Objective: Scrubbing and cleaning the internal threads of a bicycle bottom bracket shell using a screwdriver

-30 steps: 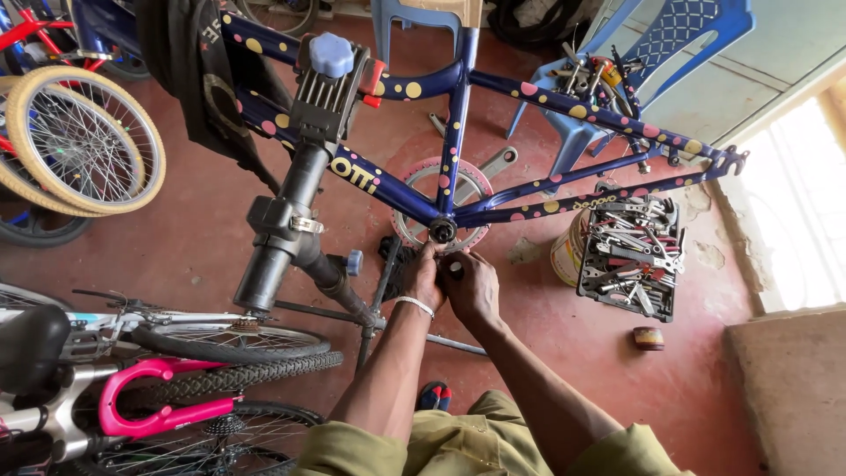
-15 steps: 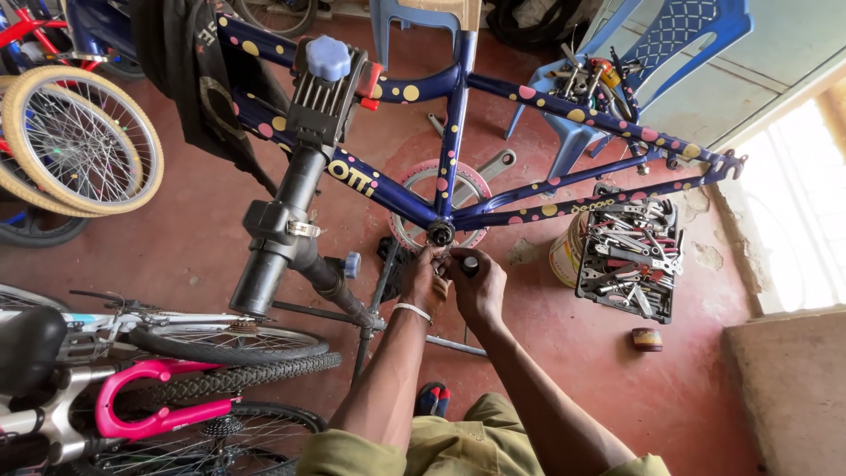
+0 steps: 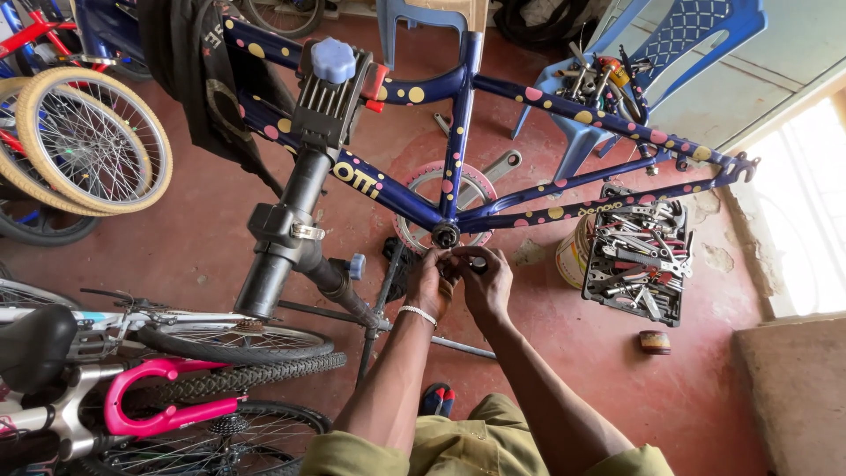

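Blue steel bicycle frame (image 3: 458, 132) with yellow and pink dots hangs clamped in a black work stand (image 3: 295, 229) above the red floor (image 3: 546, 353); its bottom bracket shell (image 3: 445, 234) sits near picture centre. Left hand (image 3: 430, 282) and right hand (image 3: 486, 284) meet just below the shell, at 6 o'clock from it. Both hands are curled, fingertips pressed together around a small dark part (image 3: 477, 263); what kind of part it is cannot be told. Left wrist carries a white bracelet (image 3: 418, 313). A pink chainring (image 3: 445, 207) lies on the floor behind the shell. At 3 o'clock from the hands, a black tray of wrenches (image 3: 639, 264) rests on the floor. At 9 o'clock stand a cream-tyred wheel (image 3: 88, 141) and a pink-framed bicycle (image 3: 159, 405).
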